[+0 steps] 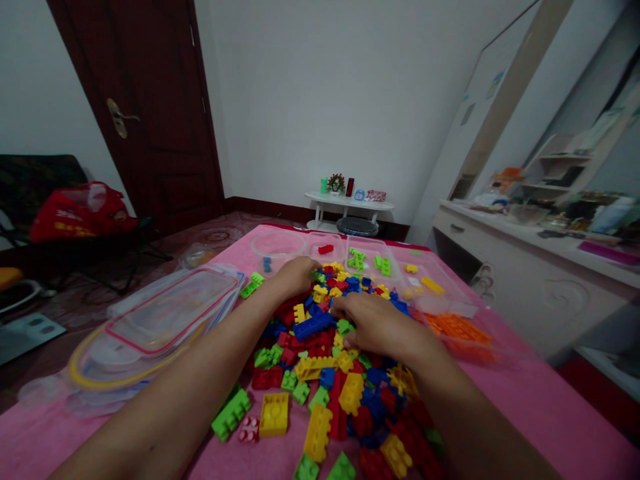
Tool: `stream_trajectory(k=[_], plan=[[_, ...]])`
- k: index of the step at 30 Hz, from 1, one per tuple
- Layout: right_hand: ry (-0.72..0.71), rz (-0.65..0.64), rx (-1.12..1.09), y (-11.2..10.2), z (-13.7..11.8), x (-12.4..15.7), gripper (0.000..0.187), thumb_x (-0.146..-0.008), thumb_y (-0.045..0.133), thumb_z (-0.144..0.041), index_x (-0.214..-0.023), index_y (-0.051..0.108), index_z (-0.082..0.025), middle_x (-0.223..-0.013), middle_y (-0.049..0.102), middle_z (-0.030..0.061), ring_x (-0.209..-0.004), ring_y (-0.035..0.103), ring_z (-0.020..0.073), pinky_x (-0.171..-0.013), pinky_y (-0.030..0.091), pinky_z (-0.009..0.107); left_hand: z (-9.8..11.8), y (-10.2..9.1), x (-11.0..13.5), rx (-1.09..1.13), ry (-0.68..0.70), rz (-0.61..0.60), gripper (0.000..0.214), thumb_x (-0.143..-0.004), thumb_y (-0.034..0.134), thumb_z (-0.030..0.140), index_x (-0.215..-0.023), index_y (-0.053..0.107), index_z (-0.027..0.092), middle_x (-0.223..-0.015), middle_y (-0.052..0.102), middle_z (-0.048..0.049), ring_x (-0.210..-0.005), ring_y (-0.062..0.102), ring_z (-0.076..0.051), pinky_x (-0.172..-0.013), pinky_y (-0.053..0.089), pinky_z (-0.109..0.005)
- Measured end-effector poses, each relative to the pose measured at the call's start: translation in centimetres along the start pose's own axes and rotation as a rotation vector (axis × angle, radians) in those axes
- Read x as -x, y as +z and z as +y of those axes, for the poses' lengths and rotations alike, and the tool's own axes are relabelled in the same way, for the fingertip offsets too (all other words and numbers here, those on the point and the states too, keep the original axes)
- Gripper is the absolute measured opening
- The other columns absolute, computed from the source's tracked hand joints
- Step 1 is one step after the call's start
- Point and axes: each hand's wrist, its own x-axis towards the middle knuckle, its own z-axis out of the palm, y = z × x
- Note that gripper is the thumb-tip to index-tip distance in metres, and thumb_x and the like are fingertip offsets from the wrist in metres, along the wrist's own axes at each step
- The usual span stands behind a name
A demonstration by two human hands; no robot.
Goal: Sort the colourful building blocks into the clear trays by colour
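Note:
A heap of red, yellow, blue and green plastic building bricks (325,373) lies on a pink tablecloth (550,413). My left hand (296,275) rests on the far left edge of the heap, fingers curled down among the bricks. My right hand (373,323) lies palm down on the middle of the heap, its fingers bent and pinching at a brick near a long blue brick (313,327). What each hand holds is hidden by the fingers.
Clear tubs stand behind the heap: one with a red brick (325,249), one with green bricks (370,261), one with yellow bricks (425,280), one with orange bricks (457,330). Stacked lids (165,320) lie at left. A white dresser (525,280) stands at right.

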Motion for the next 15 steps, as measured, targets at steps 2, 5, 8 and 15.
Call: stream_trajectory(k=[2, 5, 8, 15], plan=[[0.007, -0.005, 0.005, 0.2, -0.1, 0.0, 0.039, -0.062, 0.071, -0.024, -0.099, 0.063, -0.024, -0.101, 0.064, 0.0030, -0.093, 0.057, 0.0200, -0.075, 0.039, 0.027, 0.1, -0.2, 0.1, -0.033, -0.009, 0.055, 0.040, -0.071, 0.058, 0.019, -0.110, 0.066, 0.022, -0.108, 0.067, -0.0082, -0.100, 0.060, -0.021, -0.086, 0.043, -0.025], [0.022, -0.036, 0.005, 0.2, 0.0, -0.1, 0.032, -0.060, 0.072, -0.024, -0.092, 0.066, -0.024, -0.095, 0.065, 0.0023, -0.089, 0.057, 0.0199, -0.071, 0.038, 0.026, 0.3, -0.8, 0.2, -0.043, -0.028, 0.135, 0.036, -0.072, 0.059, 0.027, -0.106, 0.068, 0.019, -0.104, 0.068, -0.0101, -0.096, 0.061, -0.023, -0.081, 0.044, -0.028], [0.016, -0.045, -0.030, 0.0, 0.5, -0.2, 0.027, -0.060, 0.070, -0.027, -0.087, 0.066, -0.023, -0.088, 0.065, 0.0019, -0.080, 0.057, 0.0178, -0.063, 0.036, 0.024, 0.7, -1.7, 0.2, 0.031, -0.034, 0.195, 0.036, -0.072, 0.060, 0.031, -0.104, 0.068, 0.017, -0.096, 0.069, -0.0095, -0.087, 0.061, -0.022, -0.074, 0.044, -0.028], [0.095, 0.063, 0.043, -1.2, 1.2, 0.0, 0.029, -0.065, 0.059, -0.022, -0.093, 0.067, -0.026, -0.089, 0.067, 0.0026, -0.082, 0.060, 0.0200, -0.063, 0.036, 0.026, 2.1, -2.6, -0.2, 0.454, -0.012, 0.204, 0.039, -0.080, 0.046, 0.032, -0.104, 0.066, 0.008, -0.068, 0.064, -0.0030, -0.061, 0.055, -0.013, -0.056, 0.038, -0.022]])
